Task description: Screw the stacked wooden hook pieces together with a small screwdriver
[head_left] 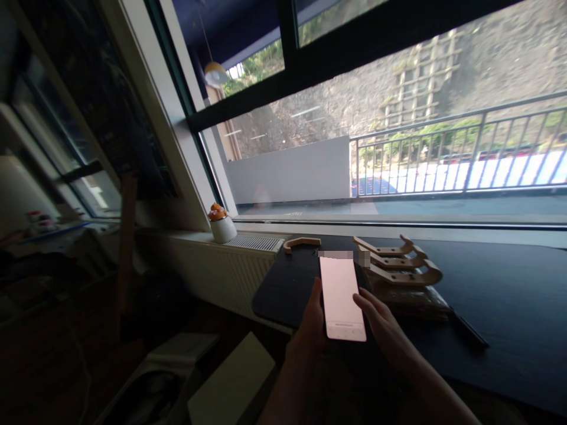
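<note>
A smartphone (343, 298) with a bright, mostly blank screen is held upright above the near edge of the dark table (500, 283). My left hand (313, 313) grips its left side, with the fingers hidden behind it. On the right edge rests the thumb of my right hand (376, 313), the other fingers curled around and partly out of sight. Just right of the phone, several curved wooden pieces (411, 274) with dark holes lie stacked on a plastic-wrapped packet (407, 300). Beyond the phone, one more bent wooden piece (303, 242) lies near the table's far left corner.
A thin black stick-like object (469, 327) lies on the table right of the packet. Left of the table, a white radiator (230, 268) runs below the window, bearing a white jar (222, 227) with an orange top. Pale boxes (234, 383) stand at lower left.
</note>
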`<state>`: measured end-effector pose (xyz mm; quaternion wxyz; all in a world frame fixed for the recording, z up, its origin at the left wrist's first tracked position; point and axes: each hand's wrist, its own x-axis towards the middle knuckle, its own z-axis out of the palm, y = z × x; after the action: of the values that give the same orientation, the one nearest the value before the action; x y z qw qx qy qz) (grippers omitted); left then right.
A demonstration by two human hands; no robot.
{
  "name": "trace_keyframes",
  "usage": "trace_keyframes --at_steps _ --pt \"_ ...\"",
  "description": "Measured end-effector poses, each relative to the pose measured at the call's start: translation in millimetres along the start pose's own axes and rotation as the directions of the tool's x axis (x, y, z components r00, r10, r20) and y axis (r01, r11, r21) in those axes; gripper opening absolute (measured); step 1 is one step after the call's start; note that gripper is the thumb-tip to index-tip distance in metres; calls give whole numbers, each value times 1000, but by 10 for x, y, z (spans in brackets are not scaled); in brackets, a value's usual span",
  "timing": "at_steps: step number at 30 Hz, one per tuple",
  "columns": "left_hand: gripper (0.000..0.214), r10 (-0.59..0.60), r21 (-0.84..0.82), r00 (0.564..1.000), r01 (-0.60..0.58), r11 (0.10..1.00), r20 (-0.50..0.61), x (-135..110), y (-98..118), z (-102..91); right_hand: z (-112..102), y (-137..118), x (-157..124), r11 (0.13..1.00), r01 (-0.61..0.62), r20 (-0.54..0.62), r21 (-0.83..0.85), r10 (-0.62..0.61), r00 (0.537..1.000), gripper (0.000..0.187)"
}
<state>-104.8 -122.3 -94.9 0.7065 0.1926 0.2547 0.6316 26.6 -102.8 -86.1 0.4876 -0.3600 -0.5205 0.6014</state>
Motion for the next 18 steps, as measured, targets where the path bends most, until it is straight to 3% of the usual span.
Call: trace_keyframes --at_steps 13,16,18 --pt "61 12 -12 1000 -12 1000 17 8 8 -12 -31 34 17 995 40 -40 -91 -44 998 58" --pt "65 33 2 999 -33 999 -10 -16 28 19 -110 -105 -237 986 58 -96 -153 -73 993 54" --pt "68 16 26 1000 -15 1000 -24 -39 40 40 -182 -250 -549 957 129 -130 -261 -168 977 50"
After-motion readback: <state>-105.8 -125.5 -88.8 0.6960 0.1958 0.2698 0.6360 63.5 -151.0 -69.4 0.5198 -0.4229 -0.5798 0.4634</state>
